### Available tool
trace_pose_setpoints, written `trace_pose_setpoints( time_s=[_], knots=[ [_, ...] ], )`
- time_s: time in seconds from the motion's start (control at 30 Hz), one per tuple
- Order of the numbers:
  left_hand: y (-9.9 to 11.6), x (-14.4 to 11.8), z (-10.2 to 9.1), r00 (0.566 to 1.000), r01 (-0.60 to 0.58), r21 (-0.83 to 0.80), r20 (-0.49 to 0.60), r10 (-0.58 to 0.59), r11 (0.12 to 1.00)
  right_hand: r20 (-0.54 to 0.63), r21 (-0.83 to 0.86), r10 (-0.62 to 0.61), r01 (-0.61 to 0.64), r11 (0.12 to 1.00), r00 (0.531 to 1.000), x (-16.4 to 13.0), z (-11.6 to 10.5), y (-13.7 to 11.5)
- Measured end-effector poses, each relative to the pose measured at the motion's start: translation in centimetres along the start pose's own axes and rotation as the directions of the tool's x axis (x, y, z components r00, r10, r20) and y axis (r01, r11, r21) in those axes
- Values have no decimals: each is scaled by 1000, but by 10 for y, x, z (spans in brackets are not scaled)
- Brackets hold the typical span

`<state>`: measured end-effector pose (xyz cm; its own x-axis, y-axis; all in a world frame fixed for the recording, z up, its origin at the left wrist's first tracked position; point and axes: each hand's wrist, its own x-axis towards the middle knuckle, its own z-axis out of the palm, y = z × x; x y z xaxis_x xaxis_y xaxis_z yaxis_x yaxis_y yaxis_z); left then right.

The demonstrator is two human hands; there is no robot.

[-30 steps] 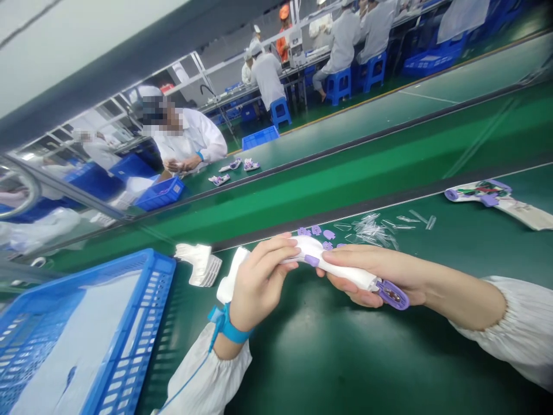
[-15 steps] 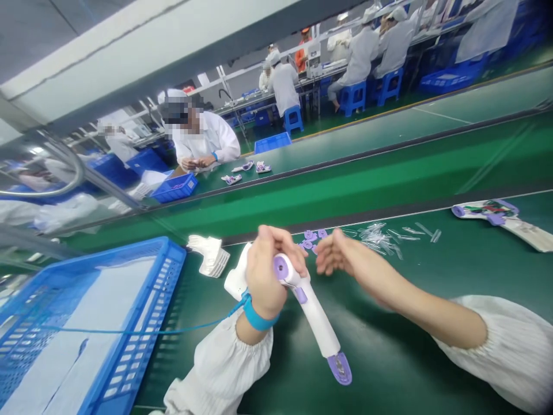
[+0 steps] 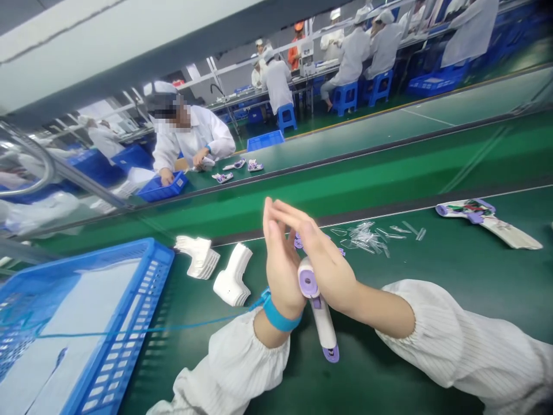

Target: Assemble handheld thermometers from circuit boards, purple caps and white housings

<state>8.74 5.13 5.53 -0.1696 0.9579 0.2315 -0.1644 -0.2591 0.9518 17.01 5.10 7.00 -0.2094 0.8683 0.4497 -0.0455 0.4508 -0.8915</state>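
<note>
Left hand (image 3: 283, 268) and right hand (image 3: 332, 268) pressed together, white-and-purple device (image 3: 323, 325) clasped between the palms, lower centre of the frame, over a green table (image 3: 389, 380), blue basket (image 3: 158, 249) at lower left

White plastic gadget (image 3: 322, 323) pressed between left hand (image 3: 281, 268) and right hand (image 3: 332, 268), round purple face (image 3: 308, 282) with dark hole toward the viewer, purple button (image 3: 317, 302) below, handle slanting toward five o'clock, purple tip (image 3: 331, 354).
</note>
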Motion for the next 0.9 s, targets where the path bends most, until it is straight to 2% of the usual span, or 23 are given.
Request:
trace_pose_setpoints(
  time_s=[0.1,0.17,0.27,0.33,0.4,0.47,0.57,0.7,0.77,0.8,0.83,0.87,0.9],
  knots=[
    [13,-12,4,999,-50,-73,-6,49,996,78,-79,-108,114,990,991,-4,-5,-13],
    [24,-16,9,983,-182,-58,-3,183,981,70,-159,-198,207,965,978,-4,-6,-21],
    [31,-12,12,947,-320,26,-10,320,947,-45,-236,-284,266,935,958,-2,-4,-21],
    [26,-7,11,952,-303,78,-5,305,950,-141,-196,-279,250,948,950,-1,0,-13],
    [16,0,9,968,-247,99,-22,251,964,-207,-92,-221,206,974,953,0,3,-4],
    [5,6,8,979,-184,101,-68,191,978,-203,26,-102,110,994,974,2,6,4],
    [-6,17,6,983,-63,59,-168,72,996,-110,164,89,-70,984,990,12,3,12],
    [-17,22,-1,970,90,-56,-223,-100,994,-4,312,245,-232,921,969,38,-17,22],
    [-21,14,-7,971,174,-67,-152,-182,983,-36,427,246,-208,880,968,51,-33,24],
    [-23,7,-10,966,247,-77,-61,-252,966,-78,481,228,-163,861,971,56,-42,23],
    [-24,-1,-13,933,358,-90,82,-351,929,-129,521,202,-107,847,971,60,-49,23],
    [-24,-10,-16,854,487,-87,256,-453,869,-176,543,177,-54,838,968,62,-55,23],
    [-24,-18,-19,749,596,-71,407,-522,800,-211,548,157,-16,836,965,64,-60,23]
  ],
)
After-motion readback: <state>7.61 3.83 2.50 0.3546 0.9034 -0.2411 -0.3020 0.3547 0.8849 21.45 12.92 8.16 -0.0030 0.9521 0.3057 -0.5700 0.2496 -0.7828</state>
